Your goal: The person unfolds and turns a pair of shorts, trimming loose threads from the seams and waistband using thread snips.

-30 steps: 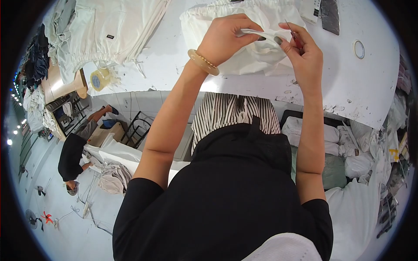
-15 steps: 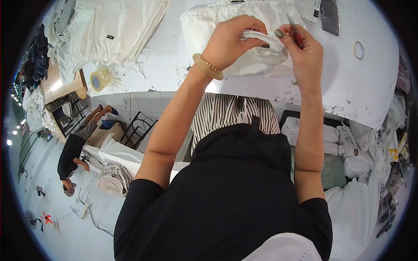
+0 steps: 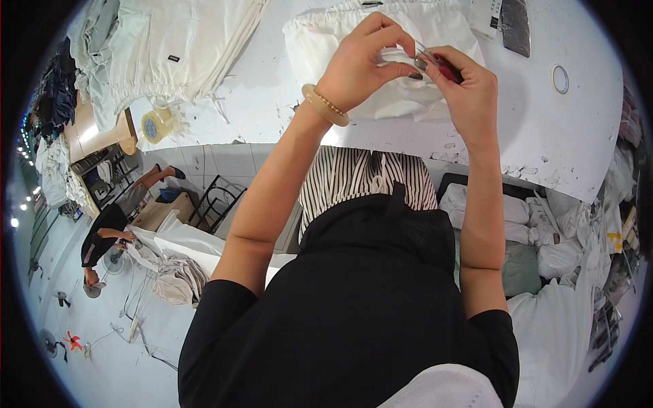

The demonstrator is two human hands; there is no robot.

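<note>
The left hand (image 3: 367, 64) has its thumb and fingers nearly together, pinching a fold of a white garment (image 3: 401, 96). The right hand (image 3: 469, 88) is curled round a small red-handled tool (image 3: 447, 71), perhaps snips, though its blades are hard to make out; its thin tip points toward the left fingers. The garment lies on the white table (image 3: 537, 132), beneath both hands, near the edge closest to the person. A tape roll (image 3: 151, 128) sits well to the left.
</note>
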